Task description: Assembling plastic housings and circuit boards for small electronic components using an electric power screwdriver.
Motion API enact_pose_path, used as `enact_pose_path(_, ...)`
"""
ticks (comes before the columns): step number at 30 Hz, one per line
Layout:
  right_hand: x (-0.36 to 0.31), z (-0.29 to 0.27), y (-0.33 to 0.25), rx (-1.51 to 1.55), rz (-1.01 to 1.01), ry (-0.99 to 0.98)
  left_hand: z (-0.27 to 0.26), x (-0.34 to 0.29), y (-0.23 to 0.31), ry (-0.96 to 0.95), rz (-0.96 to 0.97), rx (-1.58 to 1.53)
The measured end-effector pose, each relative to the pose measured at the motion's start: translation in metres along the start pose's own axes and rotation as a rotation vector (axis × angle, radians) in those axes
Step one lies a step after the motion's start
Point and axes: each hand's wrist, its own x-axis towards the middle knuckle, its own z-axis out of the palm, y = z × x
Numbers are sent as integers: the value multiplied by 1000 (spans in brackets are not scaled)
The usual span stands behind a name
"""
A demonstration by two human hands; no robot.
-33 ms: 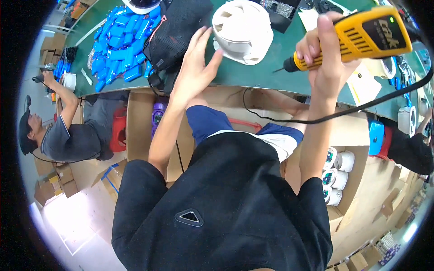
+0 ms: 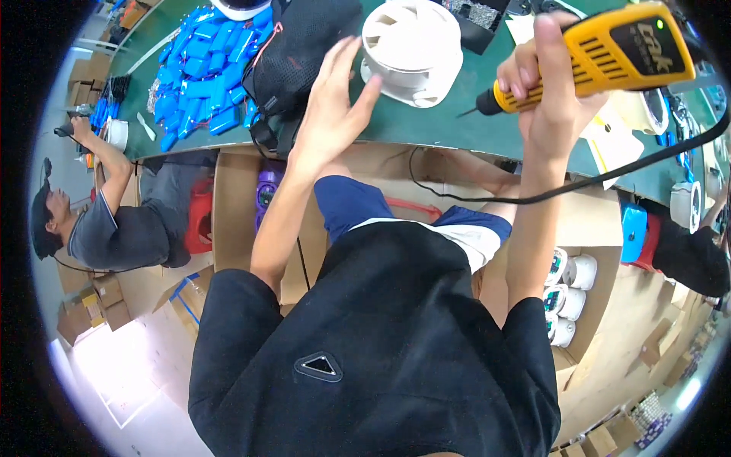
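Note:
A round white plastic fan housing (image 2: 411,53) with vanes on top stands on the green table in front of me. My left hand (image 2: 335,110) is at its left side, fingers stretched and thumb apart, holding nothing. Whether the thumb tip touches the housing I cannot tell. In my right hand (image 2: 552,87) is a yellow electric screwdriver (image 2: 601,57), fingers wrapped round its body. Its thin bit points left and down over the table, to the right of the housing and apart from it. A black cord runs from the tool's back end.
Blue wrapped battery packs (image 2: 202,84) lie heaped at the left, beside a black mesh bag (image 2: 304,57). A black box of small screws (image 2: 476,19) stands behind the housing. Below the table's right side, a carton (image 2: 601,305) holds white round units. A co-worker (image 2: 129,221) sits at the left.
Very little differs. My left fingertips and the white fan housing appear slightly farther right; the screwdriver stays in my right hand at almost the same place.

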Motion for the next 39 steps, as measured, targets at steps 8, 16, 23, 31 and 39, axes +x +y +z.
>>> enact_pose_path(8, 24, 51, 4, -24, 65, 68, -1, 83, 24, -59, 495, 353)
enact_pose_path(16, 22, 52, 12, 1, 138, 99, 9, 78, 25, -41, 471, 455)
enact_pose_path(23, 17, -9, -5, 47, -2, -14, 34, -27, 20, -44, 574, 117)
enact_pose_path(31, 9, -4, -9, 60, -3, 76, 57, -47, -2, -205, 538, 130)
enact_pose_path(39, -18, -31, -19, 62, -8, 97, 42, -7, 33, 1, 846, -11)
